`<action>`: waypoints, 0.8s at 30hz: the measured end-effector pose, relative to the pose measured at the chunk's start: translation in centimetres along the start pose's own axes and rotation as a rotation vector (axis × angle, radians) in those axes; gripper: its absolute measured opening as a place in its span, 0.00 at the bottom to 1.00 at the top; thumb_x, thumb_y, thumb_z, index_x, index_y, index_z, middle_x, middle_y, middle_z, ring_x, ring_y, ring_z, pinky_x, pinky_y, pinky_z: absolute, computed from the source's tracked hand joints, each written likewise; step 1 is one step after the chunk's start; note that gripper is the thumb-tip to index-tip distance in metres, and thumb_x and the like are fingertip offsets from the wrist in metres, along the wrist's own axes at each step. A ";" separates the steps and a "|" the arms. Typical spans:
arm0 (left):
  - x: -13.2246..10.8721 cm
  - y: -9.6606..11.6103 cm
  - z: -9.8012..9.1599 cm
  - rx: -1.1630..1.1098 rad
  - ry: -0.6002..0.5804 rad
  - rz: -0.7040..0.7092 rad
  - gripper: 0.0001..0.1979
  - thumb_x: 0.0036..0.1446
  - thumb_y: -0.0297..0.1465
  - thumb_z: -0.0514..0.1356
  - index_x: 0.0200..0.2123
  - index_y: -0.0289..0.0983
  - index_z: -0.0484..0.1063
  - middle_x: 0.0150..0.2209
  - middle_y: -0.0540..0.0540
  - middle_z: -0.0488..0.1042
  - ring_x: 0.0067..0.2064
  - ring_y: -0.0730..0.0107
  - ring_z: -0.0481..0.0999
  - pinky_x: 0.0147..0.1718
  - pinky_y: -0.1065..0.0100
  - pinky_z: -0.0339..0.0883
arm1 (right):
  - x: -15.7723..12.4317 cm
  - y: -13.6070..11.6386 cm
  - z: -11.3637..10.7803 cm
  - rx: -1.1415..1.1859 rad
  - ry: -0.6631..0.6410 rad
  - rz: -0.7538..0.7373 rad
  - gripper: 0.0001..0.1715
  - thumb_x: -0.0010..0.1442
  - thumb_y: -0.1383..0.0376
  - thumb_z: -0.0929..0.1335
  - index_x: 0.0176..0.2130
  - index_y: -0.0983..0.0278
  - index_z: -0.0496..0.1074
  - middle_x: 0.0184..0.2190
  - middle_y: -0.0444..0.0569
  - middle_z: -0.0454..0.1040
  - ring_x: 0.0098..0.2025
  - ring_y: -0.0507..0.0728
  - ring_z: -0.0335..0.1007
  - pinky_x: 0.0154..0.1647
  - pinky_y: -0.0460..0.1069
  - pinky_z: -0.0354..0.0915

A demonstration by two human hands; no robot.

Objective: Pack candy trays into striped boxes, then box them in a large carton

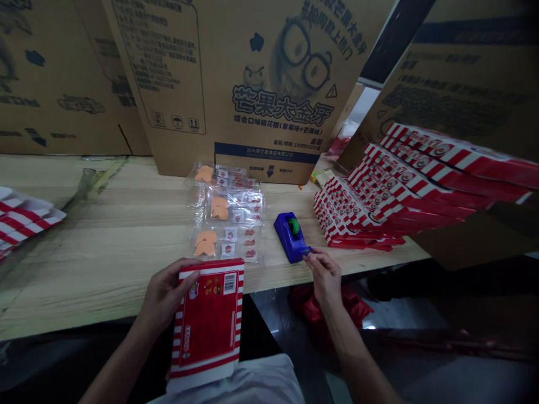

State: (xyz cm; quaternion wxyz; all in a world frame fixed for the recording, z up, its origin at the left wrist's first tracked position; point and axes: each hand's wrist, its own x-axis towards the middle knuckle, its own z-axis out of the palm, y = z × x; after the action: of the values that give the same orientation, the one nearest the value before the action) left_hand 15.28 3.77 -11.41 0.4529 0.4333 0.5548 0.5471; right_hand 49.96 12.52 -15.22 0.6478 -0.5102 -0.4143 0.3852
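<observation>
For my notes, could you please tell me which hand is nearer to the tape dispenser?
Right. The right hand is at the near end of the tape dispenser; the left hand is farther left, gripping a box.

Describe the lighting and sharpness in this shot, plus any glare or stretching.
Head view: dim overall, with deep shadow below the table; head view: bright glints on the clear packs; head view: fine print on the red-and-white box too soft to read; head view: the right-hand stack of boxes looks stretched toward the edge, probably wide-angle distortion.
</observation>
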 end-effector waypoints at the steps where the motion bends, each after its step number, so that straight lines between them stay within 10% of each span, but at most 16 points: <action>1: 0.6 0.5 0.0 0.014 -0.043 -0.011 0.17 0.47 0.39 0.68 0.39 0.36 0.77 0.41 0.41 0.78 0.38 0.59 0.78 0.35 0.65 0.74 | -0.4 0.6 -0.2 0.005 0.008 -0.024 0.15 0.46 0.56 0.75 0.23 0.65 0.73 0.42 0.51 0.70 0.40 0.56 0.69 0.44 0.56 0.68; 8: 3.2 2.7 1.0 0.078 -0.443 -0.141 0.13 0.47 0.39 0.67 0.34 0.36 0.76 0.31 0.46 0.77 0.30 0.67 0.76 0.30 0.69 0.70 | -0.2 3.8 -1.2 -0.130 0.023 -0.107 0.15 0.49 0.56 0.73 0.24 0.65 0.73 0.35 0.49 0.69 0.40 0.57 0.66 0.44 0.56 0.66; 14: 3.5 2.3 1.7 0.190 -0.618 -0.054 0.11 0.48 0.36 0.66 0.31 0.34 0.76 0.28 0.47 0.75 0.29 0.71 0.73 0.29 0.72 0.66 | -2.3 1.8 -1.0 -0.145 -0.034 -0.099 0.14 0.52 0.57 0.72 0.26 0.64 0.71 0.33 0.47 0.67 0.38 0.56 0.65 0.44 0.55 0.66; 20: 3.1 2.0 2.7 0.140 -0.699 -0.122 0.09 0.47 0.34 0.66 0.30 0.35 0.75 0.25 0.51 0.74 0.26 0.74 0.71 0.27 0.74 0.64 | -5.6 -3.8 5.8 -0.291 -1.054 -0.110 0.16 0.62 0.58 0.67 0.26 0.63 0.72 0.31 0.47 0.71 0.35 0.55 0.68 0.38 0.49 0.63; 24: 2.3 1.1 2.7 0.049 -0.692 -0.192 0.10 0.46 0.34 0.67 0.32 0.34 0.75 0.26 0.50 0.75 0.26 0.74 0.71 0.26 0.74 0.64 | -6.9 -4.4 9.6 -0.473 -1.209 -0.288 0.15 0.59 0.61 0.70 0.23 0.64 0.69 0.27 0.44 0.69 0.31 0.53 0.66 0.33 0.47 0.60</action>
State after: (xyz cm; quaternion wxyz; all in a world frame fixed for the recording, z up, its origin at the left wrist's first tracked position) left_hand 17.39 6.58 -10.34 0.6526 0.5495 0.4198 0.3098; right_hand 38.91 8.60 -10.58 0.2169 -0.2723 -0.8421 0.4118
